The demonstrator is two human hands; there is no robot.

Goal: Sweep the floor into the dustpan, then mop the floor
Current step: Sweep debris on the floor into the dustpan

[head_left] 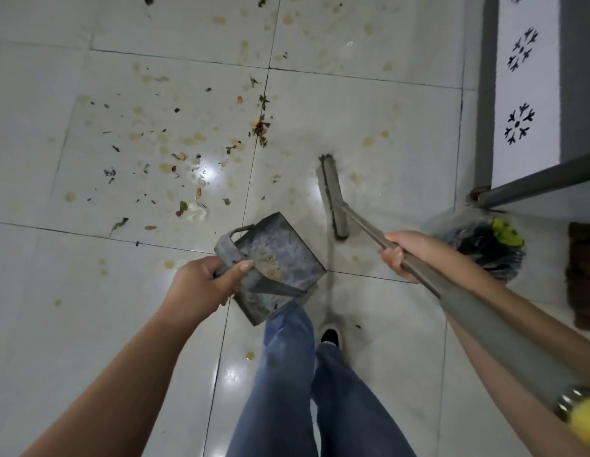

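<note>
My left hand (204, 283) grips the rim of a grey metal dustpan (280, 258), held above the floor in front of my legs. My right hand (407, 253) holds the grey handle of a floor wiper; its long flat head (333, 196) rests on the white tiles to the right of the dustpan. Scattered food scraps and leaf bits (175, 169) with yellowish stains lie on the tiles to the upper left of both tools. A small pile of scraps (261, 127) sits on a tile joint.
A clear plastic bag of dark waste (484, 242) stands on the floor at the right, under a grey metal frame (534, 183). A white patterned panel (524, 77) runs along the right edge. A brown mat (583, 275) lies further right. My jeans and shoe (330, 336) are below.
</note>
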